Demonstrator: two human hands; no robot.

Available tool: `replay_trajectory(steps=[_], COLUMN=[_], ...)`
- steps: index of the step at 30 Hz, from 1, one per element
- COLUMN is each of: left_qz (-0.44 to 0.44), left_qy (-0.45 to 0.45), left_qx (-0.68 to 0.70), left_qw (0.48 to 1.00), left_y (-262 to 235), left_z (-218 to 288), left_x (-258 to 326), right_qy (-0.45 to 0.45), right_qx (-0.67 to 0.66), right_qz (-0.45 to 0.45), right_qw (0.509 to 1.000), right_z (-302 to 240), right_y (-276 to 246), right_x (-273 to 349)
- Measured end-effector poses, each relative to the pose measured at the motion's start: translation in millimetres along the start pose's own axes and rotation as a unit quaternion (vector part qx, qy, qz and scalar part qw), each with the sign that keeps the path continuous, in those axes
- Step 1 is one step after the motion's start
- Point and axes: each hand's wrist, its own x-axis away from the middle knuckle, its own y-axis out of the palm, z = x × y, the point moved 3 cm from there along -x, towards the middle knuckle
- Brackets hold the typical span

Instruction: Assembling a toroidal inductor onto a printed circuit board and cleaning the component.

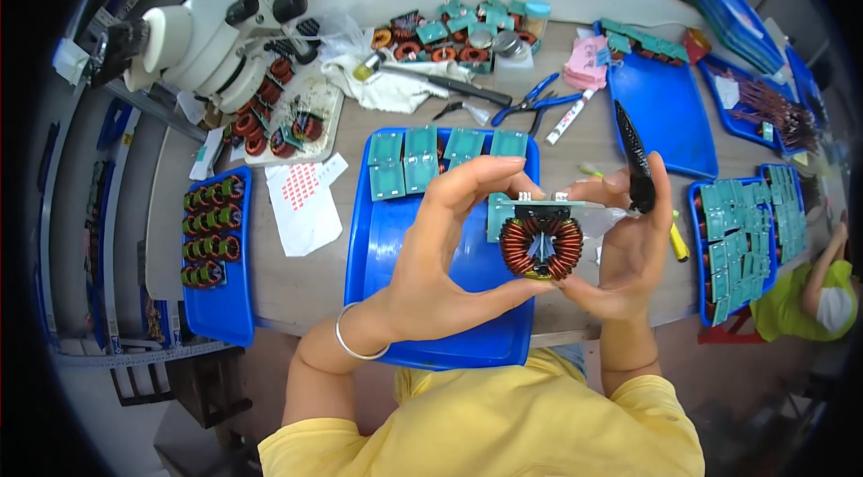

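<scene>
In front of my chest I hold up a small green circuit board with a copper-wound toroidal coil (541,244) hanging under it. The thumb and fingers of my left hand (440,248) grip it from the left. My right hand (627,248) grips it from the right, its thumb low near the coil. A black pointed tool (636,158) also stands up between the right fingers, its exact kind unclear. Below my hands lies a blue tray (387,275), with several green boards (421,160) along its far end.
On the left sit a blue tray of coils (235,297) and a label sheet (306,207). Pliers (537,102), a white marker (571,116) and a hammer-like tool (449,83) lie behind. A microscope (193,45) stands far left; board-filled trays (733,234) are right, near another person's sleeve (796,302).
</scene>
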Motion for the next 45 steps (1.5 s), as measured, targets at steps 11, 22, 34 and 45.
replay_trajectory(steps=[11, 22, 34, 45], left_qz=[-0.03, -0.031, -0.036, -0.012], left_qy=[0.063, 0.007, 0.064, 0.108], left_qx=[0.058, 0.17, 0.071, -0.002], left_qw=[0.996, 0.985, 0.995, 0.994], left_y=[17.5, 26.1, 29.2, 35.7], left_z=[37.9, 44.8, 53.6, 50.7], left_x=[-15.7, -11.4, -7.5, -4.6], right_qy=[-0.081, -0.072, -0.091, -0.108], right_qx=[0.048, 0.114, 0.18, 0.288], right_qz=[0.03, 0.066, 0.155, 0.085], right_qw=[0.995, 0.989, 0.967, 0.948], right_z=[-54.3, -73.4, -86.0, -111.2], right_y=[-19.0, -23.6, -35.0, -31.7], right_x=[-11.0, 1.7, 13.7, 3.4])
